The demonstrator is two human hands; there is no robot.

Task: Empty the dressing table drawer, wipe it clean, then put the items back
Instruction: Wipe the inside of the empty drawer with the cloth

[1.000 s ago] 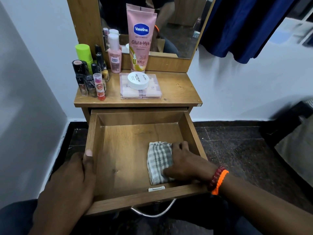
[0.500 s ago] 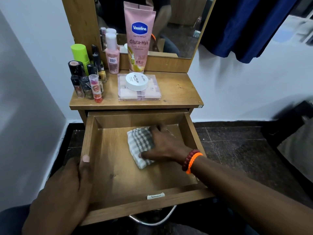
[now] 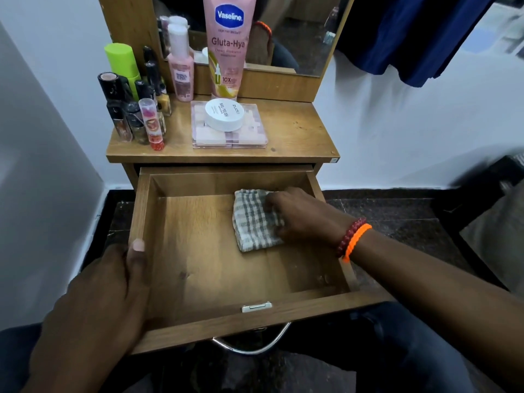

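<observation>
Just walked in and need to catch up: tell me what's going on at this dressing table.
A person is wiping out the open drawer. The right hand presses a folded checked cloth against the drawer floor near the back right corner, while the left hand grips the drawer's left side wall to steady it. Apart from the cloth, the drawer is empty. Its contents appear to be on the tabletop: a Vaseline tube, small bottles, and a white jar on a clear case.

Home bedroom corner; dressing table (image 3: 297,131), mirror (image 3: 306,38), cosmetics (image 3: 133,109)
</observation>
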